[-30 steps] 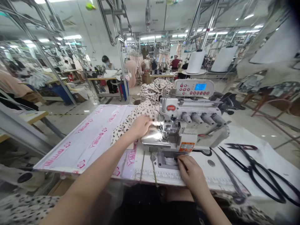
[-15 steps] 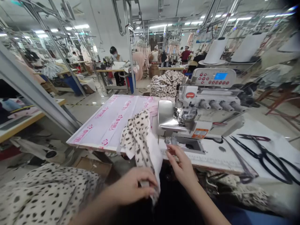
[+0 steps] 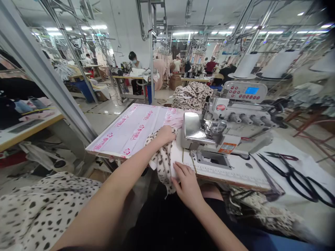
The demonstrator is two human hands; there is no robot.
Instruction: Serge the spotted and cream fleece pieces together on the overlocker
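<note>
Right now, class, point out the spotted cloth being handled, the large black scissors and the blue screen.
Spotted cloth (image 3: 164,164): head view, on its middle folds.
Large black scissors (image 3: 290,171): head view, at the pivot.
Blue screen (image 3: 252,90): head view, on the centre.

Bare left hand (image 3: 166,135), bare left forearm (image 3: 119,184), bare right hand (image 3: 187,184), bare right forearm (image 3: 217,223), black clothing (image 3: 154,223) in the near middle

From my remote seat I counted one left hand (image 3: 166,135), one right hand (image 3: 186,179), one gripped spotted cloth (image 3: 164,164), at least two spotted heaps (image 3: 193,94), one sewing machine (image 3: 235,135), four knobs (image 3: 244,119), one screen (image 3: 252,90), three thread cones (image 3: 246,65), one pair of scissors (image 3: 290,171), one snips (image 3: 290,157).
</note>
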